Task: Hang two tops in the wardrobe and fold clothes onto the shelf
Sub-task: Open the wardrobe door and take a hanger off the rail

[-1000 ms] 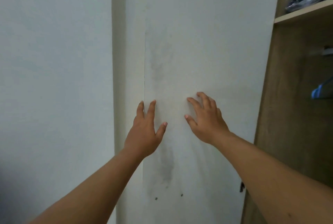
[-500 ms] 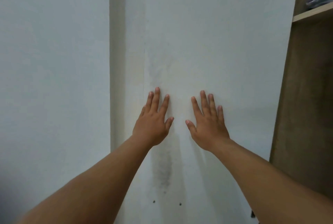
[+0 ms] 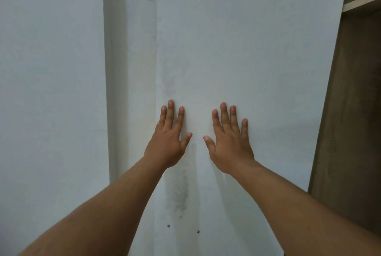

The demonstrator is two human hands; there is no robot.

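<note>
White wall fills the left as a person's left hand and right hand press flat, fingers straight, on the white door, gripping nothing. Within a second the door has swung further across the wardrobe, likely closing it; a dark bundle sits on the shelf. No tops visible.

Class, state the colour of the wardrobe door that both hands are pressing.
White, with grey smudges, on the flat wardrobe door; head view.
</note>
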